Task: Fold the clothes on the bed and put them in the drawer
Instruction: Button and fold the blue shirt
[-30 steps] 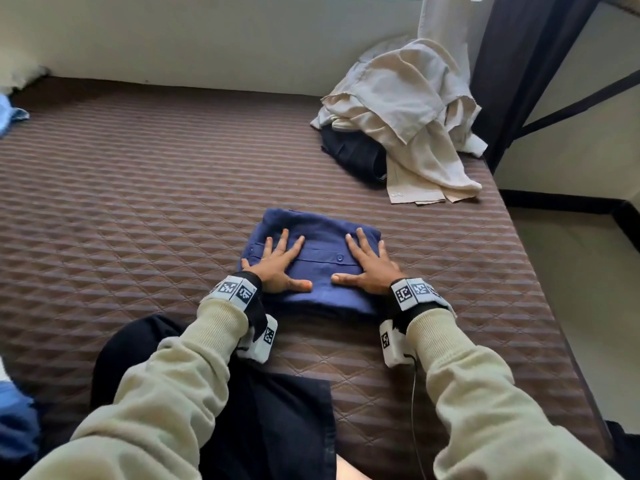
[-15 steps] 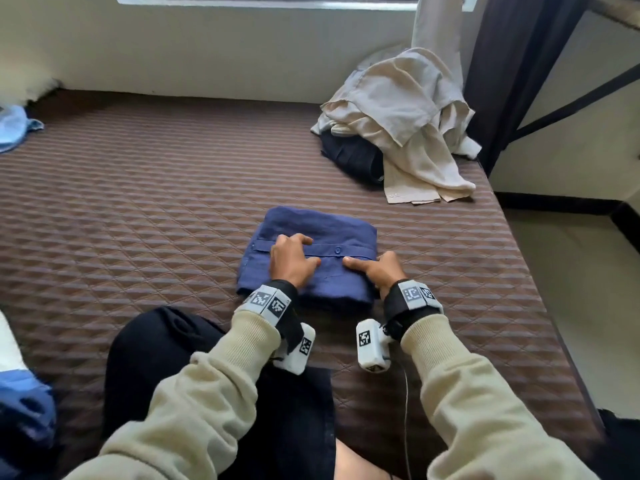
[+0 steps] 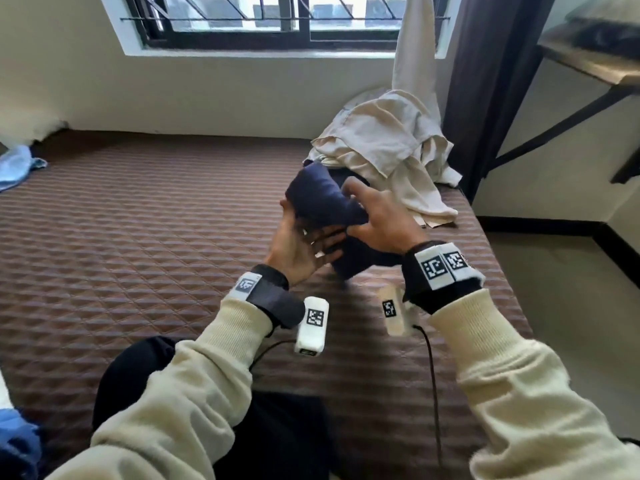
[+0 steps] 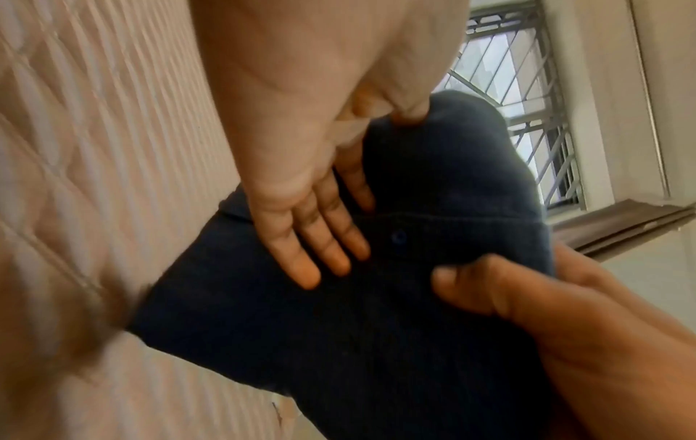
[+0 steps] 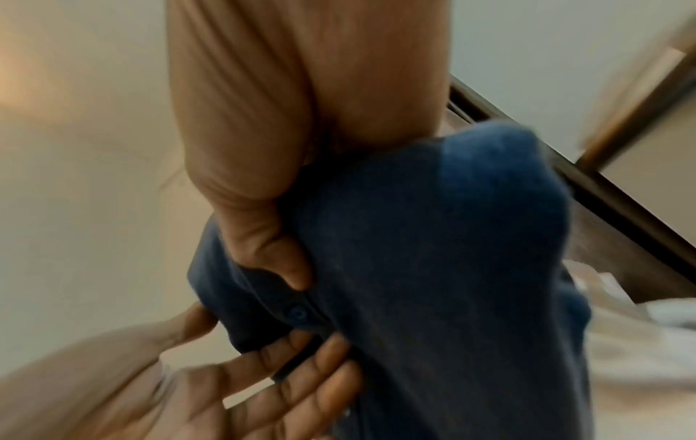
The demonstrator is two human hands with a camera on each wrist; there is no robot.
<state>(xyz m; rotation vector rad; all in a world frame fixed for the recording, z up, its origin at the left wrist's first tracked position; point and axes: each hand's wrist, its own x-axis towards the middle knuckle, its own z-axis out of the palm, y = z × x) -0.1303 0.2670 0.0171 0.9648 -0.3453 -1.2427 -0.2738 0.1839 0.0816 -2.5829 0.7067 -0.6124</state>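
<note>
Risk: folded shirt (image 3: 323,202) is off the bed (image 3: 138,237) and tilted; a loose layer could slide out and undo the fold on the way to the drawer (not in view). The grip covers one end only, the far end unsupported.

Left hand (image 3: 298,244): fingers straight, palm flat against the shirt's near face, supporting it. Right hand (image 3: 377,220): thumb and fingers curled round the shirt's edge, pinching it.

Shirt sits between both hands, above the bed. Unfolded pile (image 3: 384,150) at 1 o'clock.
</note>
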